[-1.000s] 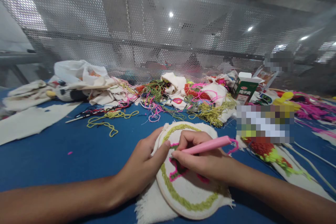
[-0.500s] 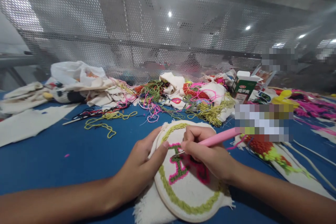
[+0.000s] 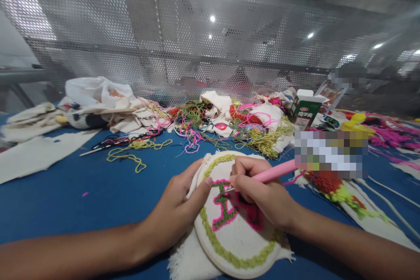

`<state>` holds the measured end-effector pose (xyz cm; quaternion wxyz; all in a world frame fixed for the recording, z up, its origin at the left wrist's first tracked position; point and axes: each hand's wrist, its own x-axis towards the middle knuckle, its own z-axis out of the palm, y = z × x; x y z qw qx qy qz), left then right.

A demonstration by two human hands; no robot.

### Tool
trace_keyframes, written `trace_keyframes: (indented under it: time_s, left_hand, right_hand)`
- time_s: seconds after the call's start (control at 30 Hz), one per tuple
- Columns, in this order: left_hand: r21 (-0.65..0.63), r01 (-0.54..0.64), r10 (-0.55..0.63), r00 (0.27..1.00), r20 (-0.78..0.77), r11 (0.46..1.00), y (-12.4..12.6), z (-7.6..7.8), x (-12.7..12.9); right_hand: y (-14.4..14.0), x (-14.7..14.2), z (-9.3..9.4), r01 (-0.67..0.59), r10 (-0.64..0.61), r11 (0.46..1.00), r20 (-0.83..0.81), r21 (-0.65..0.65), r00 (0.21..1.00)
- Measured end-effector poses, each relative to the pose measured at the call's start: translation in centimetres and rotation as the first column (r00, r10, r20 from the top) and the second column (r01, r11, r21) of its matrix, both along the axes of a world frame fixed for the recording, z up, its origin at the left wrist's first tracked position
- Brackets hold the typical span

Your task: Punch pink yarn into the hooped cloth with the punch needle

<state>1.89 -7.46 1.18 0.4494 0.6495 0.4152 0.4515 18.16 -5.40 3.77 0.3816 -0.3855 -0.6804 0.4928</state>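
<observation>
Hoop (image 3: 236, 245) with white cloth, green ring and pink stitching, lies on blue surface (image 3: 82, 201) at 6 o'clock, nearest. Left hand (image 3: 173, 210) clasps its rim at 9 o'clock, thumb on the cloth. Right hand (image 3: 262, 192) pinches pink punch needle (image 3: 274, 173), tip touching pink stitching. Yellow yarn (image 3: 131, 155) loose at 10 o'clock. Farther, 12 o'clock: tangled yarn heap (image 3: 236, 124). Carton (image 3: 303, 111) at 1 o'clock. Mesh wall (image 3: 210, 43) behind.

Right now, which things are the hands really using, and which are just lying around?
In use:
left hand steadying the embroidery hoop
right hand holding the pink punch needle

Lying about:
yarn tangle
green carton
white cloth pieces
yellow-green yarn strand
</observation>
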Motion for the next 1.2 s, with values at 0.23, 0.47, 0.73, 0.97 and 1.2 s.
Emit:
trace_keyframes:
  time_s: [0.23, 0.47, 0.73, 0.97, 1.2]
  left_hand:
    - [0.091, -0.009, 0.014, 0.998, -0.056, 0.996, -0.2, 0.4, 0.0]
    - [0.119, 0.005, 0.004, 0.997, -0.075, 0.993, -0.4, 0.2, -0.2]
    - [0.092, -0.004, 0.012, 0.995, -0.094, 0.996, -0.2, 0.7, 0.0]
    - [0.083, -0.001, 0.008, 0.997, -0.08, 0.997, -0.2, 0.6, 0.1]
    - [0.081, -0.009, 0.017, 0.995, -0.097, 0.997, -0.3, 0.8, 0.0]
  right_hand:
    - [-0.5, 0.2, -0.2, -0.17, 0.048, 0.942, 0.388, 0.288, 0.92]
    - [-1.0, -0.6, -0.9, -0.273, -0.05, 0.777, 0.488, 0.567, 0.871]
    - [-0.2, -0.1, 0.2, -0.314, 0.113, 0.877, 0.48, 0.364, 0.87]
    - [0.2, 0.1, -0.5, -0.288, 0.135, 0.881, 0.385, 0.375, 0.913]
    - [0.1, -0.1, -0.3, -0.258, 0.076, 0.884, 0.424, 0.391, 0.902]
